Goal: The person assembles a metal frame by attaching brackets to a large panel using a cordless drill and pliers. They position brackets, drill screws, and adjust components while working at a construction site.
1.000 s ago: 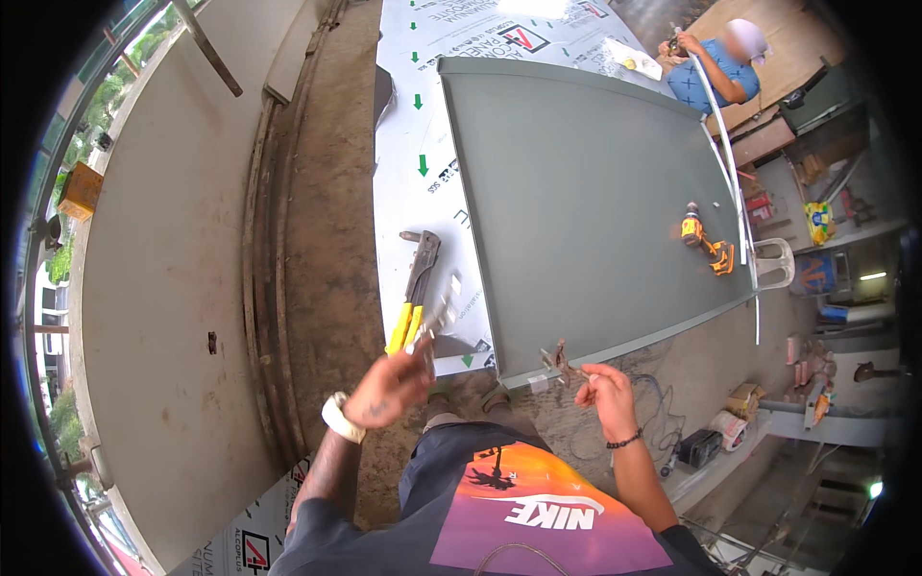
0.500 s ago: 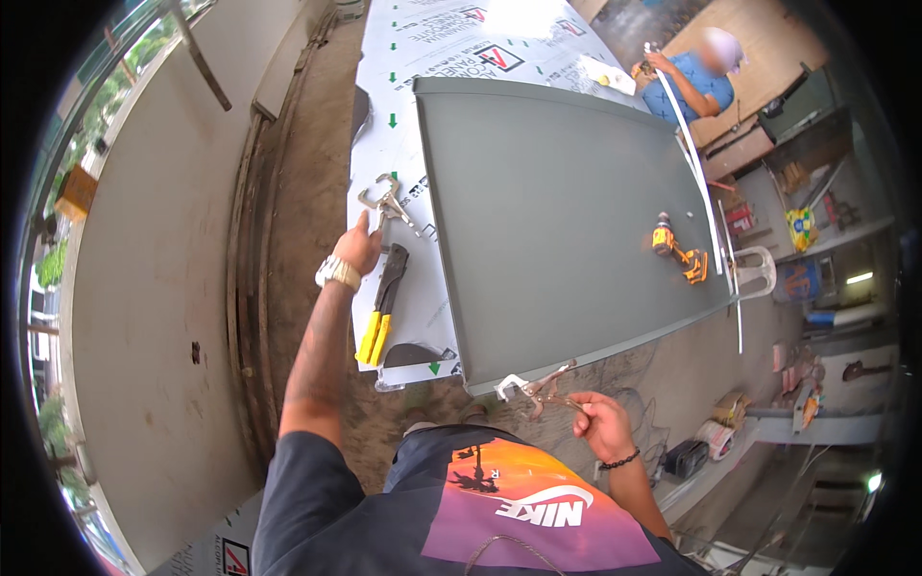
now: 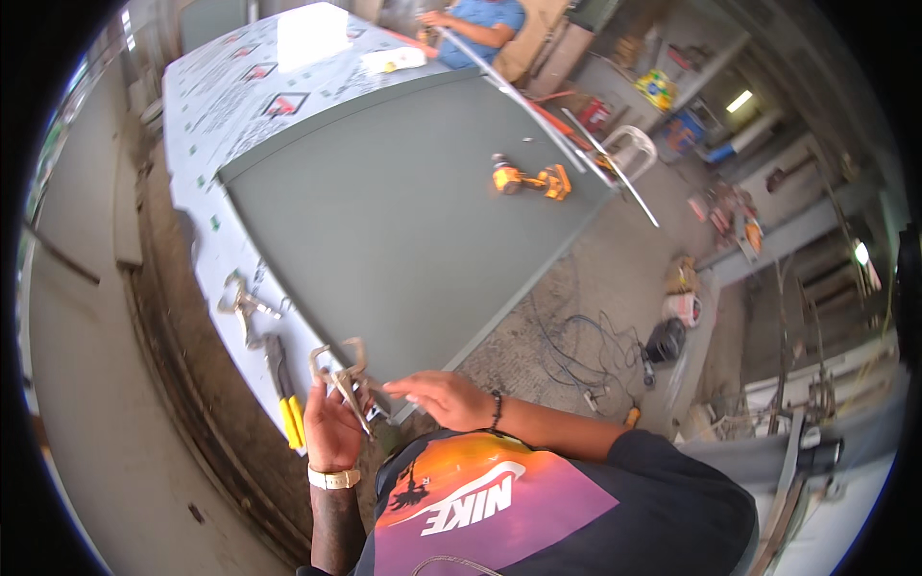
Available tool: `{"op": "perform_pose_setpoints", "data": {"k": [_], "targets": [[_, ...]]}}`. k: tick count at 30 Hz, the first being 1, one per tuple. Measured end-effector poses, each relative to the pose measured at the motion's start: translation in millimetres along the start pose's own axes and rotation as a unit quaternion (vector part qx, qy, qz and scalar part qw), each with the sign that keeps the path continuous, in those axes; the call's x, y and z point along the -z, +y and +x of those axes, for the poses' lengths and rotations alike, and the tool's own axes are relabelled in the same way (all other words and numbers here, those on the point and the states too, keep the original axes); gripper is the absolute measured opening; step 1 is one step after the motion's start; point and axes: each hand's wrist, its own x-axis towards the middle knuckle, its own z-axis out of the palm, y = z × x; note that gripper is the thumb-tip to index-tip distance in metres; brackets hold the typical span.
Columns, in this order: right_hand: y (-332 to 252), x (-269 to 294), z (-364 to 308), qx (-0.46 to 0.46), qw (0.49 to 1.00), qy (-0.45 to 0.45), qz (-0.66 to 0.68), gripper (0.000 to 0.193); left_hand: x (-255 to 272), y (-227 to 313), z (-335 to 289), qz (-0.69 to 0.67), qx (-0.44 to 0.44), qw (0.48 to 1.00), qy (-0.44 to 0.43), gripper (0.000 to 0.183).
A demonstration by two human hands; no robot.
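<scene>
The left hand (image 3: 331, 427) was closed around the handles of a metal locking clamp (image 3: 344, 379), whose curved jaws stood open and pointed toward twelve o'clock, just over the near corner of the grey panel (image 3: 403, 211). The right hand (image 3: 444, 398) lay at three o'clock of the clamp, fingers stretched out flat and held nothing; its fingertips reached toward the clamp's handles, though whether they touched could not be told. A gold watch (image 3: 334, 476) sat on the left wrist and a dark bracelet (image 3: 497, 411) on the right.

The grey panel rested on the table (image 3: 206, 125), which was covered with white printed sheeting. On that sheeting, at nine o'clock of the left hand, lay pliers with yellow handles (image 3: 285, 394), and just beyond them at eleven o'clock a second locking clamp (image 3: 242, 305). Well apart, at one o'clock on the far part of the panel, lay an orange cordless drill (image 3: 528, 179). At the table's far end, at twelve o'clock, another person in a blue shirt (image 3: 485, 19) worked with a long metal strip (image 3: 509, 91).
</scene>
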Motion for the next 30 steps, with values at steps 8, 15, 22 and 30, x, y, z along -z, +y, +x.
{"op": "perform_pose_setpoints", "data": {"k": [8, 15, 22, 30], "targets": [[47.6, 52.5, -56.3, -0.114, 0.956, 0.025, 0.269, 0.058, -94.2, -53.4, 36.7, 0.287, -0.076, 0.949, -0.11, 0.061], [152.6, 133.0, -118.1, -0.077, 0.925, 0.041, 0.369, 0.072, -201.3, -197.8, 81.5, 0.472, -0.043, 0.836, -0.277, 0.096], [231.1, 237.4, -235.4, -0.255, 0.842, 0.176, 0.441, 0.047, -247.6, -334.6, 165.5, 0.688, -0.104, 0.655, -0.294, 0.103], [377.3, 331.5, -377.8, -0.499, 0.777, 0.236, 0.303, 0.044, -311.1, -378.6, 253.2, 0.667, -0.036, 0.718, -0.197, 0.049]]}}
